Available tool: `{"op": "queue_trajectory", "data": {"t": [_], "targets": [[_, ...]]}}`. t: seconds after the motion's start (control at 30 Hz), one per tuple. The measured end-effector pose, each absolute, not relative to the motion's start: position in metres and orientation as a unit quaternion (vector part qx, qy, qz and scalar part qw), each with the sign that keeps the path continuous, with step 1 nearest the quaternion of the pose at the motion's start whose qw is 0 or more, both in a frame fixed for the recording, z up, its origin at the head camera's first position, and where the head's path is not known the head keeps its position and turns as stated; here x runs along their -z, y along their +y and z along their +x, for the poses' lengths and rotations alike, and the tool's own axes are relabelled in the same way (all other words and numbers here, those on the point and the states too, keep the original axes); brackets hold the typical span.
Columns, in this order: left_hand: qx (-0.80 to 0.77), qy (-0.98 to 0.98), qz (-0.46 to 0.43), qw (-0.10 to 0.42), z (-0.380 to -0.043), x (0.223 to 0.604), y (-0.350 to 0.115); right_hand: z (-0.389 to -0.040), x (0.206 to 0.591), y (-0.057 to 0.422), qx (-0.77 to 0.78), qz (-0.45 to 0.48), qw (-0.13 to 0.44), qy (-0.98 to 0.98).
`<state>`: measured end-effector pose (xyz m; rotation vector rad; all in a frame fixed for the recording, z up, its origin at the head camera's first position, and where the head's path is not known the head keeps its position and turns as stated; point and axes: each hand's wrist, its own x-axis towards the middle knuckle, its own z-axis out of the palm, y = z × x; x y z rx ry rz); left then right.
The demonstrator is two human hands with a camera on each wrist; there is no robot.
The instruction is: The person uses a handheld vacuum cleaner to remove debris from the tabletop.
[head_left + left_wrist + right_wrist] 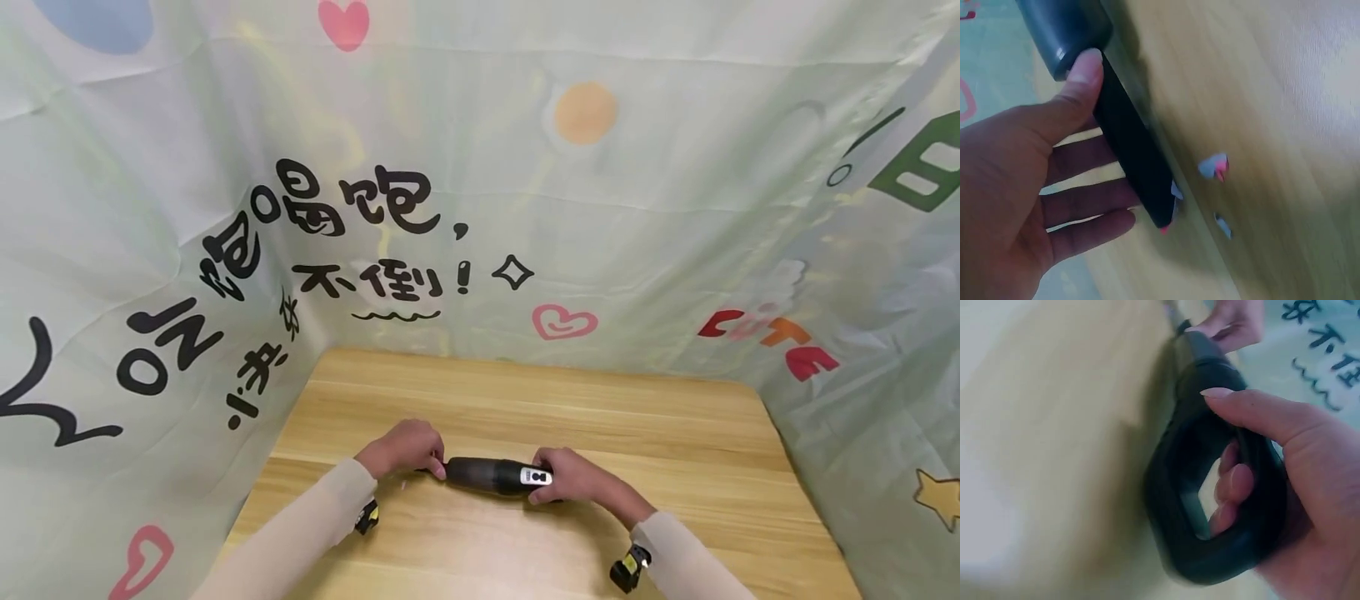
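Observation:
A black handheld vacuum cleaner (487, 476) lies sideways between my two hands, close over the wooden table. My right hand (567, 477) grips its loop handle (1175, 550), fingers wrapped through the opening and thumb along the top. At the other end, my left hand (408, 447) holds the flat narrow nozzle (1132, 144), thumb on the near side and fingers behind it. Small paper scraps (1215, 166) in white and pink lie beside the nozzle in the left wrist view. A few bits show right at the nozzle's tip.
The wooden table (540, 400) has rounded far corners. Pale printed curtains (465, 108) with lettering and hearts enclose it at the back and both sides. A small black device (630, 568) is strapped to each wrist over the light sleeves.

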<state>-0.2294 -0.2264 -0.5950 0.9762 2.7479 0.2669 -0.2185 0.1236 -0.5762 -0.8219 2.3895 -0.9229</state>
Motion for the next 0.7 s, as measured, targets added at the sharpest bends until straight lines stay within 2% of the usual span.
{"op": "queue_trajectory", "data": {"t": [0.27,0.4,0.57,0.7], "targets": [[-0.085,0.934,0.342,0.061,-0.218,0.601,-0.21,-0.207,0.603,0.149,0.421,-0.243,0.199,0.851],[-0.082,0.936,0.342,0.015,-0.209,0.611,-0.197,-0.202,0.627,0.174,0.434,-0.194,0.137,0.869],[-0.088,0.941,0.319,-0.071,-0.21,0.61,-0.185,-0.205,0.647,0.187,0.378,-0.178,0.038,0.908],[-0.099,0.946,0.295,-0.089,-0.215,0.609,-0.181,-0.215,0.648,0.186,0.36,-0.185,0.003,0.914]]}}
